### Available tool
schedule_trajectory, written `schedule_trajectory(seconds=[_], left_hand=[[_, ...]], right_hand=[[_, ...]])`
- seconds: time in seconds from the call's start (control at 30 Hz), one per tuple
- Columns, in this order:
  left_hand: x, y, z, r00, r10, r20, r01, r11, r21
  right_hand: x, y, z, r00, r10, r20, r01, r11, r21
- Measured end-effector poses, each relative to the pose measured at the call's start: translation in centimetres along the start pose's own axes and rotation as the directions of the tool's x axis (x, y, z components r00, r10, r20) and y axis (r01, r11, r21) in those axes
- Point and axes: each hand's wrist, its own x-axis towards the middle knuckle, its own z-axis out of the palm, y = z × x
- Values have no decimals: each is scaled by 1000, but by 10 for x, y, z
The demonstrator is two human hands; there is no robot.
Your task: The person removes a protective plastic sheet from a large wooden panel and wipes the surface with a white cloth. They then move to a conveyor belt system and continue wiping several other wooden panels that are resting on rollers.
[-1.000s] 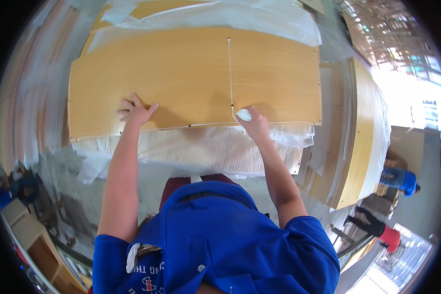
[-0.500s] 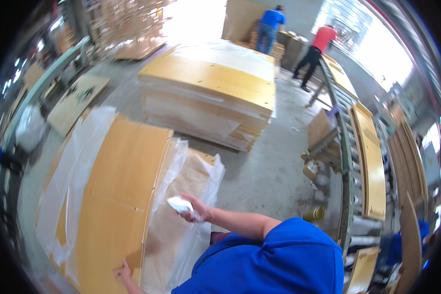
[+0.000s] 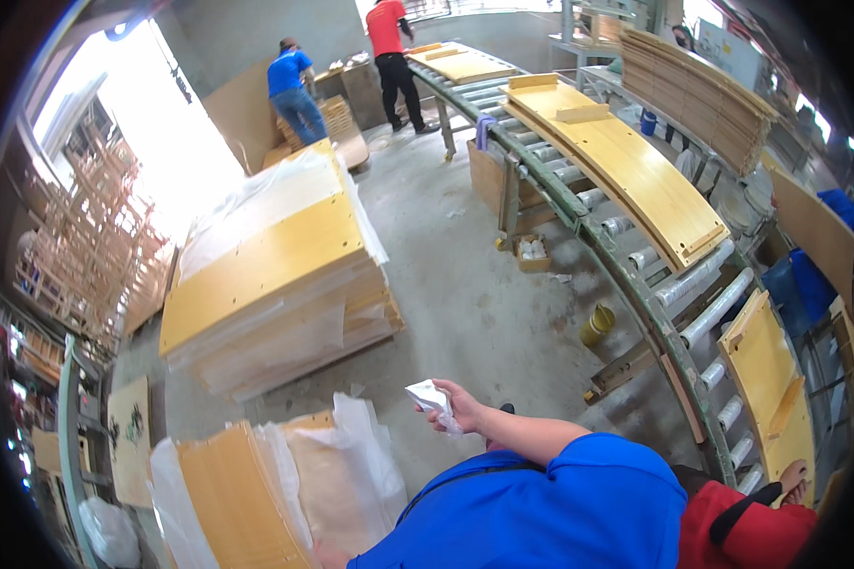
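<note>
My right hand [image 3: 465, 408] is closed around a small white packet [image 3: 429, 394] with clear, crinkled plastic hanging below it. I hold it in front of my body, above the grey floor. Only a sliver of my left hand [image 3: 330, 554] shows at the lower edge, beside a low stack of yellow wooden panels [image 3: 232, 484]; its fingers cannot be made out. White plastic sheeting [image 3: 361, 446] lies over the stack's sides, and a paler brown sheet [image 3: 327, 484] lies next to the top panel.
Ahead on the left stands a taller stack of yellow boards [image 3: 275, 266]. A roller conveyor [image 3: 617, 270] carrying wooden panels curves along the right. Beside me at lower right is a co-worker's hand [image 3: 793, 482]. Two people work at the back. A yellow-green can [image 3: 598, 324] stands near the conveyor.
My view has swung right, so the stacks sit further left and more of the conveyor shows. My left hand, earlier on the yellow panel, is mostly out of view. The packet stays in my right hand.
</note>
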Motion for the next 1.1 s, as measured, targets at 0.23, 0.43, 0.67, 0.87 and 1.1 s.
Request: schedule_trajectory(seconds=[0.23, 0.43, 0.67, 0.87, 1.1], left_hand=[[8, 206, 214, 301, 407, 863, -241, 908, -344], [12, 304, 308, 287, 319, 903, -414, 892, -183], [50, 365, 402, 120, -7, 993, -570, 818, 75], [83, 452, 498, -132, -157, 979, -759, 651, 2], [88, 687, 654, -303, 512, 804, -685, 469, -557]], right_hand=[[-32, -139, 9, 974, -168, 152, 182, 980, -81], [-124, -240, -9, 851, -507, 136, 491, 861, 135], [-214, -267, -50, 603, -793, -87, 791, 580, 196], [-238, -288, -86, 490, -842, -228, 800, 330, 501], [-234, -385, -57, 157, -972, -175, 968, 117, 222]])
